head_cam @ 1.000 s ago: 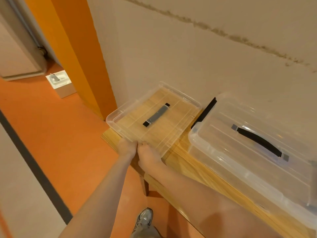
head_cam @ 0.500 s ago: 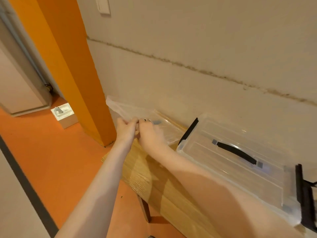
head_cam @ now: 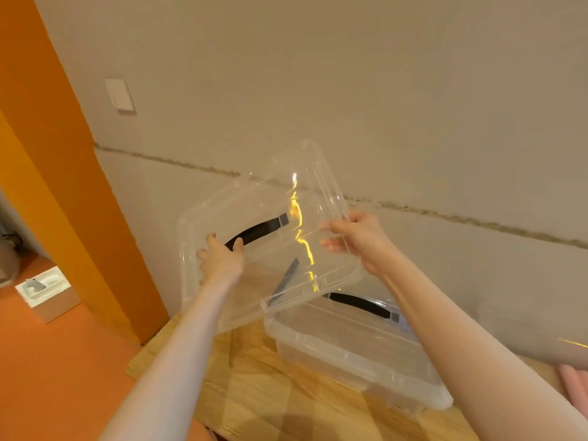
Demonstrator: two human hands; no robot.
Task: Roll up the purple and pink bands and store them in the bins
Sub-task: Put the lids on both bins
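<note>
Nearest, the wooden surface (head_cam: 273,396) carries one clear bin (head_cam: 356,351), lid on, black handle on top. At the right frame edge a pink band (head_cam: 572,385) lies on the surface, only partly in view; no purple band is visible.

Above the bin, one clear lid (head_cam: 267,237) is held tilted in the air, overlapping the bin's left end. The left hand (head_cam: 219,262) grips the lid's left edge, its fingers curled round the rim beside the black handle. The right hand (head_cam: 359,237) pinches the right edge, fingers closed on the rim.

Count: one lidded bin, one loose lid, one band seen.

Judgement: step in hand is handling the lid, ahead of storing. The next move calls for a steady two-handed carry, as the lid looks flexible.

Farther off stand the wall (head_cam: 350,90) and the orange pillar (head_cam: 63,186).
</note>
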